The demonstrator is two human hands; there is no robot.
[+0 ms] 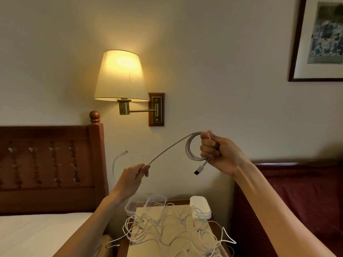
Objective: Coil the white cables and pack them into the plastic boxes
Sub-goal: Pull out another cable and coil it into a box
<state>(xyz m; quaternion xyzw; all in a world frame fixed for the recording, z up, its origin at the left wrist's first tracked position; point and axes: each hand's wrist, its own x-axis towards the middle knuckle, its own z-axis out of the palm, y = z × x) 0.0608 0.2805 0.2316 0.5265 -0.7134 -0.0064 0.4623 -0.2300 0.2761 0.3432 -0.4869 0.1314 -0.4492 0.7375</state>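
White cable [172, 145], partly coiled: several loops held up in mid-air, above and well clear of the worktop [213, 222], in front of the wall. USB plug [198, 170] dangling below the loops. Straight run stretched down-left to the other hand; free tail [116, 164] arcing beyond it.

Right hand [217, 152]: grip clenched round the loops.
Left hand [132, 175]: grip pinching the straight run.

Risks, judged:
- Loops slipping or springing apart if the right grip slackens; stiff cable, likely to unwind.
- Swinging tail catching the wall lamp [120, 76] or bedpost [95, 127].
- Coil too wide for the box if wound loosely.

Beneath: loose cables [167, 230] tangled across the worktop, some hanging over its front-right edge; possible snagging or falling off. Clear plastic boxes [146, 203] at the rear-left corner, stacked white lids [200, 206] at the rear edge.
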